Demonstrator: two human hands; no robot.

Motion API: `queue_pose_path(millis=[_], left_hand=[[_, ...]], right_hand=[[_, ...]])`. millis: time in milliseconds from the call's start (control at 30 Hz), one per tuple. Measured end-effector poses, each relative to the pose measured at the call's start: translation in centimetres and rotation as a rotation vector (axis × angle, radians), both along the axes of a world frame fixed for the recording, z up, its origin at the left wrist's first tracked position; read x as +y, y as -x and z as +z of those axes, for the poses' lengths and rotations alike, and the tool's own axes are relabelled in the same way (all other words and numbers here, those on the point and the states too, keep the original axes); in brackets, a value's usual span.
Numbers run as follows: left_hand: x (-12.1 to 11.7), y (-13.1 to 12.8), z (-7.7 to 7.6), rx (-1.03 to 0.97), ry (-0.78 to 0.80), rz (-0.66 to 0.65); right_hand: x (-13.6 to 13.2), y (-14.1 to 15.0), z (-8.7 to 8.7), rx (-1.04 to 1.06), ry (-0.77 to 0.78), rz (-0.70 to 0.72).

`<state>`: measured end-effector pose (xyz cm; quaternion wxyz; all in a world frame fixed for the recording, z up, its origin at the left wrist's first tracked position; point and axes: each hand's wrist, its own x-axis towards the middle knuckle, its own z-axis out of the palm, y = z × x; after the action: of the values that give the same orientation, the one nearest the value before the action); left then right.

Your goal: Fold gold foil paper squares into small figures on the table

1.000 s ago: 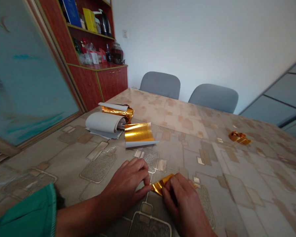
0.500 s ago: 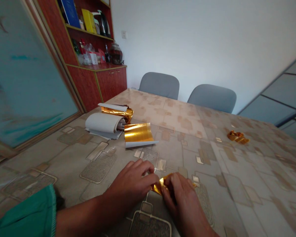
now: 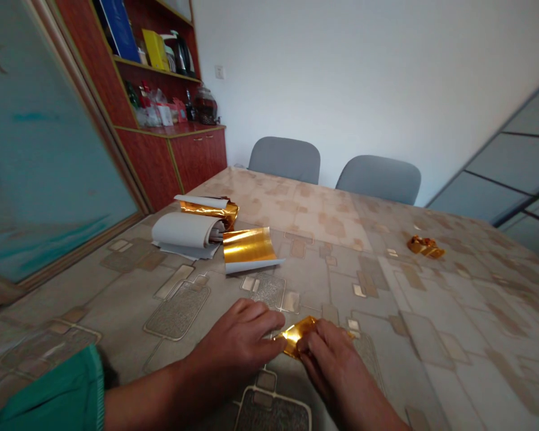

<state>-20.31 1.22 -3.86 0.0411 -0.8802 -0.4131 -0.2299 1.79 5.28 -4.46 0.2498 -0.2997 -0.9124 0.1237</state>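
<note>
Both of my hands press on a small folded piece of gold foil paper (image 3: 297, 332) lying on the patterned table (image 3: 377, 287) near its front edge. My left hand (image 3: 240, 344) pinches the paper's left edge with curled fingers. My right hand (image 3: 332, 362) covers the paper's right part, fingers bent and closed on it. Most of the folded piece is hidden under my fingers.
A curled stack of white-backed gold sheets (image 3: 193, 227) and one loose gold sheet (image 3: 247, 246) lie at the mid left. A finished gold folded piece (image 3: 424, 246) sits at the right. Two grey chairs (image 3: 284, 158) stand behind the table; a red cabinet (image 3: 175, 152) is left.
My fingers have shifted slightly on the gold paper, with my left fingertips sliding along its left edge. The camera view has tilted a little; the other things stay put.
</note>
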Motion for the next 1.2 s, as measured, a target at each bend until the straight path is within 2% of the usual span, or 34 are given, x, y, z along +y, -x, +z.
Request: queue_pose_path(millis=[167,300,467,667,833,1033,1200], left_hand=[[-0.2,-0.4,0.5,0.055,-0.019,-0.061],[-0.9,-1.4,1.0,-0.004,0.012,-0.062],[-2.1,-2.7,1.2,-0.048,0.045,-0.132],[-2.2,-1.6,1.0,-0.013,0.047,-0.166],[-2.3,-0.8,0.7,-0.060,0.156,-0.144],[-2.5,-0.7,1.9,-0.062,0.241,-0.170],[-2.3,-0.5,1.9,-0.072,0.199,-0.187]], right_hand=[[0.2,0.1,0.5,0.055,0.025,0.032],[0.1,0.0,0.6,0.039,0.075,0.018],[-0.1,-0.4,0.3,-0.014,0.099,-0.018],[0.0,-0.4,0.1,-0.026,0.113,0.014],[0.1,-0.6,0.0,-0.072,0.032,0.025],[-0.5,-0.9,0.9,-0.095,0.065,0.047],[-0.7,-2.2,1.6,-0.162,0.088,0.193]])
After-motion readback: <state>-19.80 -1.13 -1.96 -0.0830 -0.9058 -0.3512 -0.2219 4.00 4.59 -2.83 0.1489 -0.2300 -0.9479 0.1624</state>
